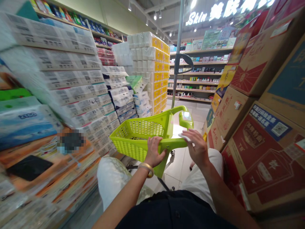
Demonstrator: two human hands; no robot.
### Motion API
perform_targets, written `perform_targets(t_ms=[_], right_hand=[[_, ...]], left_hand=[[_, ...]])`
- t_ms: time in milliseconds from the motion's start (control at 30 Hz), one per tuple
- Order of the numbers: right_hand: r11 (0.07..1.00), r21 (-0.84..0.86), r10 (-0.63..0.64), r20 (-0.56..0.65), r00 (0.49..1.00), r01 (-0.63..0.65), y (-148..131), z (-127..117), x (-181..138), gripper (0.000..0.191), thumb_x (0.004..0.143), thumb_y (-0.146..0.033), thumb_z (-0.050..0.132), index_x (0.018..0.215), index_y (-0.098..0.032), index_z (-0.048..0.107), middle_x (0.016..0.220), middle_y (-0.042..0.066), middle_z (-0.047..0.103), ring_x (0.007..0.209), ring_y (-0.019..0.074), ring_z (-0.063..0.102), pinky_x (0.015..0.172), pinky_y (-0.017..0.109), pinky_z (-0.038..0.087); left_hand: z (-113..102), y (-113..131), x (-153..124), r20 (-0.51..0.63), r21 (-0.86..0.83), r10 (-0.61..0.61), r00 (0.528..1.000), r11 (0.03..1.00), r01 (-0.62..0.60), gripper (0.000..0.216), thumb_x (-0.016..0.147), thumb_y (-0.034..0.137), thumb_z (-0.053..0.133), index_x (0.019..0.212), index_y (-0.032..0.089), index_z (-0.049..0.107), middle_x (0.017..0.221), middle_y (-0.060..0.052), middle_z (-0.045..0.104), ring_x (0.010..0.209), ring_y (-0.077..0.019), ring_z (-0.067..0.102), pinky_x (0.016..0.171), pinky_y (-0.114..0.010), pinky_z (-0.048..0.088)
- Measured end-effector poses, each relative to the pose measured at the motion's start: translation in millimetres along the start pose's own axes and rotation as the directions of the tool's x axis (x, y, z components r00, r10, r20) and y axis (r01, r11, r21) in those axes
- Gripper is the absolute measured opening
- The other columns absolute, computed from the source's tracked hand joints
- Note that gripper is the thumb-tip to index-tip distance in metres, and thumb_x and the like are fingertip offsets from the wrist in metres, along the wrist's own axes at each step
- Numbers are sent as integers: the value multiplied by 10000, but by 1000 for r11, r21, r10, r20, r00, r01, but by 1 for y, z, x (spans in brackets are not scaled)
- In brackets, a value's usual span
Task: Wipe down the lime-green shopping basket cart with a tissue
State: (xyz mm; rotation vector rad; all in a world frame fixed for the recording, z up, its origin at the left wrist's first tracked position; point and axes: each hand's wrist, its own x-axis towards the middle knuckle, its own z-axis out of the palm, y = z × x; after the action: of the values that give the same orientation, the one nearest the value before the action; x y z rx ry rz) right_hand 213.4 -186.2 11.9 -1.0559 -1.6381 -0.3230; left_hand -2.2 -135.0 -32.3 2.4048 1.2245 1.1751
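A lime-green shopping cart point(139, 149) with a perforated basket stands right in front of my knees. My left hand point(153, 152), a gold bangle at its wrist, is closed over the basket's rim beside the handle joint. Against the cart's green handle arm point(175, 143), my right hand point(198, 148) presses a folded white wipe point(185, 137), its fingers closed over it. Part of the wipe is hidden under the fingers. The cart's far handle end point(186, 116) carries a small pale panel and curves round beyond my right hand.
Stacked packs of tissue point(71, 73) rise on the left, with a black phone point(30, 167) on a lower pack. Cardboard cartons point(267, 162) wall the right side. A metal pole point(178, 38) with a grey hook and product shelves point(197, 73) stand ahead.
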Motion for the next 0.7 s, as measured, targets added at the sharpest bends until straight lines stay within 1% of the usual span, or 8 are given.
perform_targets(t_ms=[100, 167, 200, 267, 333, 367, 500, 700], right_hand=[[992, -13, -123, 151, 981, 127, -8, 2, -5, 243, 922, -210, 564, 1096, -311, 701, 1129, 3, 736, 1177, 231, 615, 1124, 494, 358], [991, 27, -133, 175, 976, 130, -6, 0, -5, 226, 928, -216, 559, 1078, -304, 704, 1116, 3, 740, 1153, 223, 629, 1119, 481, 365], [993, 59, -108, 160, 981, 100, -3, -1, -3, 214, 935, -227, 551, 1064, -295, 707, 1098, 11, 744, 1130, 222, 641, 1104, 478, 386], [990, 140, -5, 87, 996, -8, 5, -4, 1, 202, 951, -256, 530, 1034, -274, 714, 1053, 33, 750, 1079, 227, 662, 1057, 477, 440], [971, 211, 108, 23, 994, -110, 11, -6, 5, 203, 958, -282, 521, 1011, -260, 717, 1015, 45, 749, 1058, 233, 665, 1025, 477, 472], [964, 227, 137, 11, 991, -136, 11, -6, 5, 200, 958, -290, 524, 995, -258, 718, 998, 45, 748, 1059, 235, 662, 1030, 481, 470], [975, 191, 111, 11, 994, -111, 2, -2, 2, 181, 949, -284, 536, 915, -255, 712, 908, 26, 734, 1030, 230, 654, 1081, 492, 411], [986, 135, 100, -22, 995, -96, -18, 3, -1, 190, 949, -250, 522, 885, -239, 701, 869, 22, 721, 945, 208, 667, 1054, 457, 416]], left_hand=[[0, -1, 0, -2, 3, 2, 1000, 1000, -2, 372, 795, 343, 591, 1144, 247, 503, 1169, -83, 576, 1148, -281, 515, 1146, -569, 224], [0, -2, -1, 2, 2, 2, 1000, 1000, -2, 373, 797, 343, 588, 1146, 247, 501, 1169, -81, 578, 1149, -278, 516, 1147, -567, 223], [-1, -2, -1, 4, -1, 0, 1000, 1000, 0, 374, 795, 340, 587, 1146, 246, 500, 1167, -80, 579, 1149, -277, 518, 1151, -567, 217], [-1, -2, 0, 10, -10, -2, 1000, 1000, 2, 373, 790, 333, 584, 1142, 242, 501, 1163, -78, 581, 1148, -275, 521, 1160, -571, 200], [-1, -1, 0, 14, -22, -7, 1000, 1000, 7, 366, 789, 329, 581, 1135, 241, 503, 1159, -75, 581, 1149, -274, 521, 1168, -576, 183], [-1, -1, 1, 15, -26, -10, 1000, 1000, 11, 362, 789, 329, 581, 1131, 243, 504, 1158, -73, 580, 1149, -274, 520, 1169, -579, 178], [-2, -3, 1, 15, -30, -29, 999, 999, 30, 328, 790, 331, 577, 1103, 252, 517, 1143, -62, 585, 1135, -270, 521, 1170, -574, 174], [-6, -11, -1, 22, -59, -64, 998, 996, 65, 266, 839, 366, 480, 1066, 236, 531, 1119, -63, 602, 1167, -263, 509, 1175, -547, 175]])
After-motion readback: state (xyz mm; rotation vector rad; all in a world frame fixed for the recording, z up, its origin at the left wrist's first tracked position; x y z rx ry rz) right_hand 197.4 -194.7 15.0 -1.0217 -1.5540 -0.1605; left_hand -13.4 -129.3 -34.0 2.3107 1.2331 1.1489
